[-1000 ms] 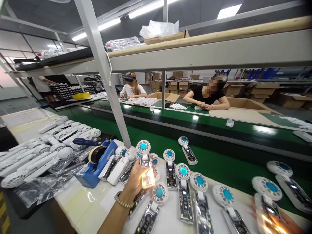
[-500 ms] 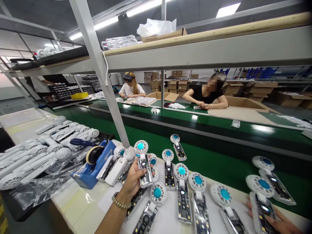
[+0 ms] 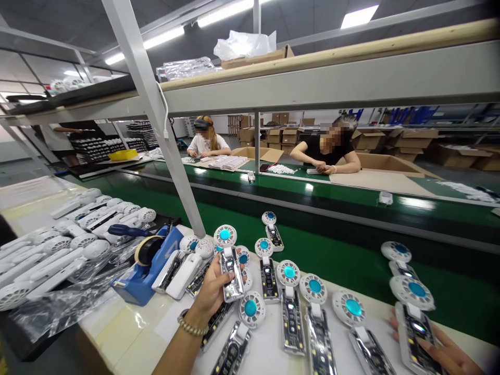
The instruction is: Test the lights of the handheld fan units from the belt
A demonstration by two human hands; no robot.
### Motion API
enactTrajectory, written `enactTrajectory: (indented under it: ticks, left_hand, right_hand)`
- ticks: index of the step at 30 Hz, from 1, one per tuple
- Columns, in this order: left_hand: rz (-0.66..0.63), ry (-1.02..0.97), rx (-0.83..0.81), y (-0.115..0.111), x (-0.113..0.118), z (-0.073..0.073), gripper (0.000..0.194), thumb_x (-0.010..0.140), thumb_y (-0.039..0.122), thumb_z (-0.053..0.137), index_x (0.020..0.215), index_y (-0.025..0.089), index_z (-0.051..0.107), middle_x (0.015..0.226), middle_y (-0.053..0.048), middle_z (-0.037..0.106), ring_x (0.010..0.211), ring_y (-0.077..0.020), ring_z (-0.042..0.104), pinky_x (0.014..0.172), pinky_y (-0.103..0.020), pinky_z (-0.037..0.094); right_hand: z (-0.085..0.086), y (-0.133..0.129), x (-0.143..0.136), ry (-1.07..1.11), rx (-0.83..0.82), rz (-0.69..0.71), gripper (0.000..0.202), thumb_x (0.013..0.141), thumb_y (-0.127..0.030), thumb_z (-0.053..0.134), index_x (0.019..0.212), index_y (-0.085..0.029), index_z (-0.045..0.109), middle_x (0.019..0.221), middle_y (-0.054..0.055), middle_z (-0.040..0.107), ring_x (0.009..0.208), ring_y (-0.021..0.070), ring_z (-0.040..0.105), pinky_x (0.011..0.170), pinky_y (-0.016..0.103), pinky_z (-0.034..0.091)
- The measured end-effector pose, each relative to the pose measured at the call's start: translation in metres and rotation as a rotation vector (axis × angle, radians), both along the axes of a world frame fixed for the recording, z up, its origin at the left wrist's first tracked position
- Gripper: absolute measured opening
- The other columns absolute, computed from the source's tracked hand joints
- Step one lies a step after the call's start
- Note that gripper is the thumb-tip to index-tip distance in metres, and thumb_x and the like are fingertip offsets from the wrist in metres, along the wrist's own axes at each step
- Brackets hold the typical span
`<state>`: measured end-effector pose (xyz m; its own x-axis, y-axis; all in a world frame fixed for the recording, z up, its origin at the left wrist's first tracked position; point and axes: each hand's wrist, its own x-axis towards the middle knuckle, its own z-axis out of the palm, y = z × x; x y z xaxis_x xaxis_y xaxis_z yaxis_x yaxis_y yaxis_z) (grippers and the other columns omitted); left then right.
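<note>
My left hand is curled around one fan, thumb on its glossy, clear-fronted handle, while my right hand grips a second fan by the handle, off to the right. Between them, more fans with round slotted heads lie on the smooth white table, bounded by a shiny green belt, with a blue plastic tape dispenser to my left.

White light falls from ceiling tubes at 10 to 12 o'clock and a bright ceiling panel at 1, leaving glare on the conveyor belt toward 3 and crinkled plastic film at 8. A small display glows on the handheld device at 4. Wide-angle stretch shows at the edges, the 2 o'clock corner darkens, and far cartons at 3 look soft.
</note>
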<state>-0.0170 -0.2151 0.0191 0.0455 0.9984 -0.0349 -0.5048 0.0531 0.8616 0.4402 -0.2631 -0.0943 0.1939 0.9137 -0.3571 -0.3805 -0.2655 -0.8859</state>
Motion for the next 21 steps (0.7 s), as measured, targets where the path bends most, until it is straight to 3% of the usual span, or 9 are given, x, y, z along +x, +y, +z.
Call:
enactTrajectory:
  ticks: [11,16,19,21]
  left_hand:
    - [-0.012,0.012,-0.009,-0.001,0.001,0.003,0.063,0.066,0.013,0.070,0.120,0.019,0.038,0.098,-0.008,0.063,0.084,-0.0223,0.064,0.075,-0.034,0.053]
    - [-0.002,0.034,-0.003,0.001,0.002,0.002,0.068,0.066,0.013,0.069,0.125,0.020,0.037,0.102,-0.009,0.062,0.081,-0.0216,0.064,0.073,-0.034,0.053]
    - [-0.002,0.042,0.031,0.000,0.001,0.008,0.073,0.066,0.013,0.069,0.128,0.021,0.033,0.104,-0.009,0.061,0.079,-0.0206,0.064,0.070,-0.033,0.053]
    - [-0.033,0.052,0.031,-0.007,0.000,0.018,0.073,0.067,0.019,0.070,0.129,0.023,0.032,0.097,-0.008,0.062,0.075,-0.0204,0.064,0.064,-0.031,0.053]
  right_hand:
    - [0.007,-0.004,-0.005,-0.020,-0.008,0.047,0.073,0.073,-0.036,0.064,0.135,-0.031,0.027,0.111,0.006,0.066,0.112,0.0312,0.050,0.092,0.043,0.045]
    - [0.014,-0.003,-0.012,-0.056,-0.013,0.054,0.081,0.067,-0.037,0.069,0.135,-0.033,0.026,0.110,0.006,0.067,0.111,0.0319,0.050,0.088,0.044,0.048]
    - [0.019,-0.001,-0.013,-0.078,-0.023,0.037,0.077,0.062,-0.036,0.070,0.130,-0.028,0.034,0.108,0.009,0.067,0.106,0.0349,0.054,0.083,0.045,0.053]
    - [0.023,-0.001,-0.012,-0.130,-0.039,0.020,0.059,0.065,-0.043,0.063,0.119,-0.023,0.046,0.104,0.013,0.068,0.098,0.0371,0.060,0.076,0.046,0.056]
